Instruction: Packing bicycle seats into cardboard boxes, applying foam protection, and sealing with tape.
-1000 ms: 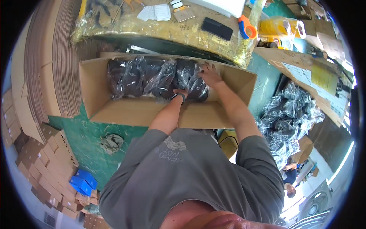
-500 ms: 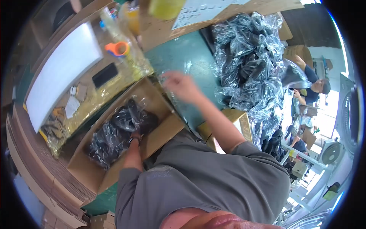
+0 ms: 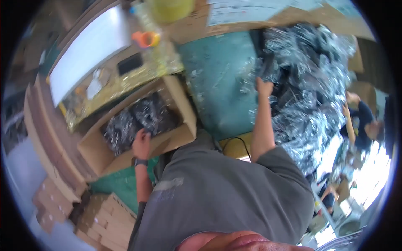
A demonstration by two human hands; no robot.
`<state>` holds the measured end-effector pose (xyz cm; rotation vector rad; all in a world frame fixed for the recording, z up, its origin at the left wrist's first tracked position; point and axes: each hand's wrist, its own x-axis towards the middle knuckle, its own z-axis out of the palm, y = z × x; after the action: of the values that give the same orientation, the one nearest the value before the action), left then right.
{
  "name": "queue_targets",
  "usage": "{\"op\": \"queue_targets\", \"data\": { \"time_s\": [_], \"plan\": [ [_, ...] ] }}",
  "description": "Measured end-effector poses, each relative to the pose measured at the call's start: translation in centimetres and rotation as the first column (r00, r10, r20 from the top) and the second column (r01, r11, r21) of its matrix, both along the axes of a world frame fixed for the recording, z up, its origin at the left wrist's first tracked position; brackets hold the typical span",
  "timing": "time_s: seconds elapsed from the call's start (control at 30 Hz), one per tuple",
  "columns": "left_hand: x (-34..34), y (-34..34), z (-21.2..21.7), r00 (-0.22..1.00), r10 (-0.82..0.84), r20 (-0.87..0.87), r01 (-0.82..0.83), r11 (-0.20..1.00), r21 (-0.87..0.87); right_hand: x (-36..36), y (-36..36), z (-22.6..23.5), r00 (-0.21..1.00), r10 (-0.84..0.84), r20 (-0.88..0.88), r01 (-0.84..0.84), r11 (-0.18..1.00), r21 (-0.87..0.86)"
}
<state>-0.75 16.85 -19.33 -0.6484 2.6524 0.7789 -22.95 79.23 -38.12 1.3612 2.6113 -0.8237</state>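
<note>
Two hands are at work, far apart. The left hand (image 3: 141,143) rests on the black plastic-wrapped bundles (image 3: 138,119) packed in the open cardboard box (image 3: 176,136) at about nine o'clock; its fingers lie spread over the wrapping, and I cannot tell whether they clench anything. The right hand (image 3: 264,87) is stretched out to about one o'clock, its grip curled onto a dark wrapped packet (image 3: 266,67) at the near edge of the big heap of shiny bagged items (image 3: 312,96) on the green counter (image 3: 217,79).

Half a second ago that right hand hung over the green surface just beside the box, fingers loose; now it has reached across into the heap. The left hand has stayed in the box. A second ago both hands were pressing bundles down inside it.

Past the box, at eleven o'clock, lie an orange tape dispenser (image 3: 145,39) and a black phone (image 3: 130,63). Another person (image 3: 363,121) sits at three o'clock, beyond the heap.
</note>
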Motion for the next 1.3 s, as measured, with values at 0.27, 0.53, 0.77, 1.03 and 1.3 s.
{"op": "queue_targets", "data": {
  "time_s": [0.27, 0.53, 0.77, 1.03, 1.3],
  "plan": [
    [-1.5, -0.5, -2.1, 0.991, -0.116, -0.066, 0.118, 0.993, 0.027, 14.9, -13.8, 27.7, 0.934, -0.350, -0.070, -0.233, -0.450, -0.862],
    [-7.2, -5.2, -25.8, 0.453, -0.891, 0.040, 0.808, 0.391, -0.440, 12.7, -40.3, 37.6, 0.827, 0.552, -0.107, -0.359, 0.371, -0.857],
    [-3.9, -10.0, -26.7, 0.565, -0.823, 0.053, 0.812, 0.543, -0.214, 11.9, -48.0, 6.9, 0.882, 0.467, 0.059, -0.322, 0.690, -0.649],
    [3.6, -22.4, -12.9, 0.994, -0.068, -0.087, 0.056, 0.990, -0.133, 11.8, -43.7, -10.9, 0.364, 0.818, 0.445, -0.822, 0.507, -0.259],
    [9.3, -35.3, -23.5, 0.884, 0.451, 0.126, -0.342, 0.805, -0.485, 10.0, -52.9, 6.5, 0.271, 0.879, 0.392, -0.901, 0.376, -0.219]
  ]
}}
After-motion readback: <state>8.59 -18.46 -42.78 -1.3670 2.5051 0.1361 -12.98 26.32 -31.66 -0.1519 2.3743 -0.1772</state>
